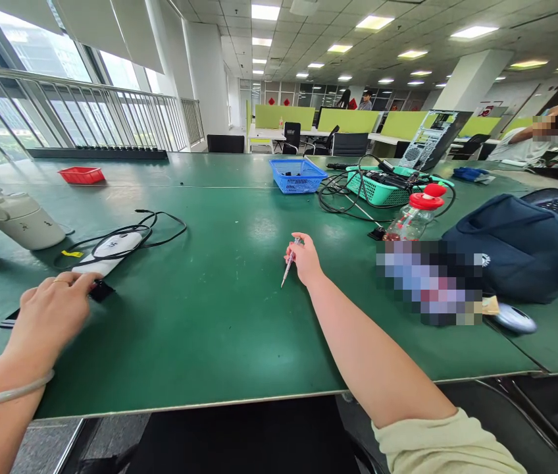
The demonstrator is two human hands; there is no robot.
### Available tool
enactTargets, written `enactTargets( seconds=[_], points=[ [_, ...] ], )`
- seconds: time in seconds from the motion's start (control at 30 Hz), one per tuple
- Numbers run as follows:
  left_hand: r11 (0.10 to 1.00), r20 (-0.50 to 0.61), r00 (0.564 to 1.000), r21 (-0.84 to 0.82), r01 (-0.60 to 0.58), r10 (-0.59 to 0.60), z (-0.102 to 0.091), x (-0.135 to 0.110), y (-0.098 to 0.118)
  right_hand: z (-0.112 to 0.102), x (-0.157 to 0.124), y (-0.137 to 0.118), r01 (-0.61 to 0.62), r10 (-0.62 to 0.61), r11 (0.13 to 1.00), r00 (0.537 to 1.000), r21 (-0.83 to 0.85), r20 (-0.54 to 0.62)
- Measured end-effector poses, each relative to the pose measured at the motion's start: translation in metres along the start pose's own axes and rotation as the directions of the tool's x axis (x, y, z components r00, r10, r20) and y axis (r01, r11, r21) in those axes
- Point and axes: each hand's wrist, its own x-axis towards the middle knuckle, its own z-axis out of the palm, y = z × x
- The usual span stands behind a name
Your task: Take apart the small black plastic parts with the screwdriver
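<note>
My right hand [304, 258] is stretched out over the middle of the green table [220, 329], its fingers pinched round a thin clear-handled screwdriver [289, 263] that points down and to the left. My left hand [52, 313] rests near the table's left front, fingers curled and touching a small black object [102, 290] at the near end of a white device [110, 251]. A black cable [155, 230] loops around that device. A clear bracelet sits on my left wrist.
A beige kettle [20, 218] lies at the far left, a red tray [81, 174] behind it. A blue basket [297, 174] and a teal basket [382, 187] with cables stand at the back. A red-capped bottle [414, 214] and navy bag [516, 247] sit right. People sit far off.
</note>
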Motion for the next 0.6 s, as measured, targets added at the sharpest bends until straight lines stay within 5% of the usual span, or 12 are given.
enactTargets(
  seconds=[0.6],
  points=[
    [0.981,0.044,0.997,-0.183,0.070,-0.063,0.0054,0.0017,-0.0011,-0.0009,0.0011,0.0008,0.003,-0.003,1.000,1.000,-0.013,0.010]
  ],
)
